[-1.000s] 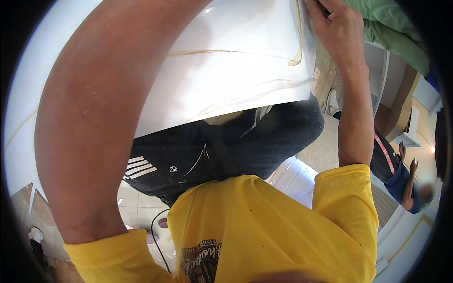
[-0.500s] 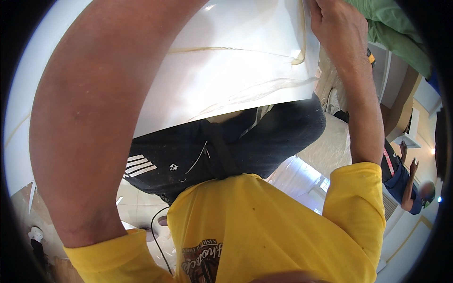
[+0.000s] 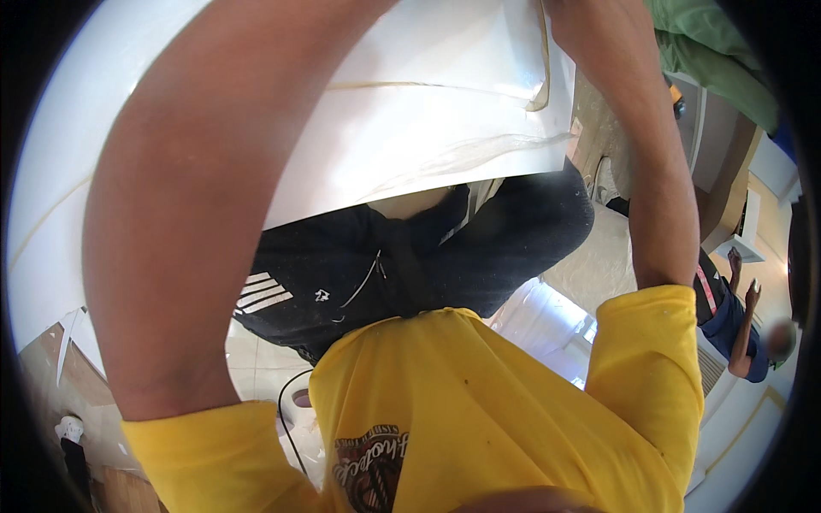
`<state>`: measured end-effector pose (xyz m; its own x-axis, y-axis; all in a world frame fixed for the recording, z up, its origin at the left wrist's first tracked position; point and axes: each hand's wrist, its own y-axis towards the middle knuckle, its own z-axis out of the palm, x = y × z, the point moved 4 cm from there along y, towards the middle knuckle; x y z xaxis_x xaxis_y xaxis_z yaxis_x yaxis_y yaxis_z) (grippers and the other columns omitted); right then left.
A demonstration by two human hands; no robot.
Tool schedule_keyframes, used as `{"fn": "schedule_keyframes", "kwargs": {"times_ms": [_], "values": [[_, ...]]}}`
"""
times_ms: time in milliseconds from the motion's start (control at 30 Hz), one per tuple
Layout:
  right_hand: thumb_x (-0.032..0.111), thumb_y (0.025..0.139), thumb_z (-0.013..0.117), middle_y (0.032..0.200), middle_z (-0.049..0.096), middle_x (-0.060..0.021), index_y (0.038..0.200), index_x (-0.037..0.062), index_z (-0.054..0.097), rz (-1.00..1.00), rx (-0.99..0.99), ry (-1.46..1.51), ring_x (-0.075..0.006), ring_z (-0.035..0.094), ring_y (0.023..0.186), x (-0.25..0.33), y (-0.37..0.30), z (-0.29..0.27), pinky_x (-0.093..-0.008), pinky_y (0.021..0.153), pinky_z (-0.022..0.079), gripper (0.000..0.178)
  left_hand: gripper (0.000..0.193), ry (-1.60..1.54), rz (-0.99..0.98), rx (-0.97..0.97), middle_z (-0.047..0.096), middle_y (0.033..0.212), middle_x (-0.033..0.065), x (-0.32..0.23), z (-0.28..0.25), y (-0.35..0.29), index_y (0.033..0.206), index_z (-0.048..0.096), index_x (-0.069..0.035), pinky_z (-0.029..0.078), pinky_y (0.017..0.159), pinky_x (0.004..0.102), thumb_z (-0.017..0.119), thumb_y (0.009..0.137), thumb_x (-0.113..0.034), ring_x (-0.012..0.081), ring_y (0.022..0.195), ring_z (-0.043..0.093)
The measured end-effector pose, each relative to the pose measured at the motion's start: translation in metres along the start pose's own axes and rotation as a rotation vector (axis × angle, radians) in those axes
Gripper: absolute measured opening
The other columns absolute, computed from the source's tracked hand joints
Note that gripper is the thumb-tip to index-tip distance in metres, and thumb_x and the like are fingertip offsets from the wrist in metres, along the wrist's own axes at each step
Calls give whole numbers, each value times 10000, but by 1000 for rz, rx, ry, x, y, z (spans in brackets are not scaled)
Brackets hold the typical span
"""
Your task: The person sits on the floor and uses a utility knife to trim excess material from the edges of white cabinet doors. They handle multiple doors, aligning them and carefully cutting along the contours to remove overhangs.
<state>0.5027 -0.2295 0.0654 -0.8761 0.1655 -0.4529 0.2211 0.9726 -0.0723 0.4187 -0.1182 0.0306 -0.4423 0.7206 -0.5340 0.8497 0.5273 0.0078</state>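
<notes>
A white panel (image 3: 445,128) lies in front of me above my thighs, its lower edge across my dark trousers (image 3: 428,248). Strips of brownish tape (image 3: 540,90) and wrinkled clear film (image 3: 479,158) run over its face. My left forearm (image 3: 205,171) crosses over the panel's left part, and the left hand is beyond the upper edge of the picture. Along the panel's right edge is my right hand (image 3: 590,26), cut off by the top of the picture. Its fingers are hidden, so what they hold does not show.
Clear sheeting (image 3: 547,325) covers the floor on the right. Green cloth (image 3: 723,47) is at the upper right. Another person (image 3: 737,321) stands far right with raised hands. A black cable (image 3: 282,410) runs past my left side, and a white shoe (image 3: 68,429) shows at the lower left.
My right hand has shifted up and left, more of it leaving the picture. My left arm appears farther right, and the panel's lower edge sits slightly higher.
</notes>
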Motion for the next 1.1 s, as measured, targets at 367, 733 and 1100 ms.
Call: {"fn": "schedule_keyframes", "kwargs": {"times_ms": [367, 733, 1100], "values": [[3, 858, 650, 829, 694, -246, 932, -45, 729, 22, -264, 421, -429, 700, 780, -9, -28, -11, -437, 691, 539, 119, 574, -49, -5, -29, 727, 1200, 169, 3, 0, 2, 1170, 707, 0, 392, 1068, 501, 896, 757, -352, 339, 1205, 633], [37, 846, 661, 842, 700, -240, 896, -36, 731, 12, -300, 347, -432, 693, 794, -11, -23, 11, -470, 711, 541, 113, 578, -24, 0, 23, 732, 1172, 169, 0, -4, -2, 1174, 709, 22, 397, 1056, 501, 889, 779, -359, 326, 1169, 642], [60, 839, 626, 790, 683, -250, 792, -14, 695, 101, -186, 152, -435, 692, 768, 0, -19, 7, -512, 692, 532, 111, 578, 4, -13, 71, 744, 1146, 162, 0, -6, 1, 1176, 717, 14, 400, 1056, 488, 886, 784, -376, 311, 1151, 655]]}}
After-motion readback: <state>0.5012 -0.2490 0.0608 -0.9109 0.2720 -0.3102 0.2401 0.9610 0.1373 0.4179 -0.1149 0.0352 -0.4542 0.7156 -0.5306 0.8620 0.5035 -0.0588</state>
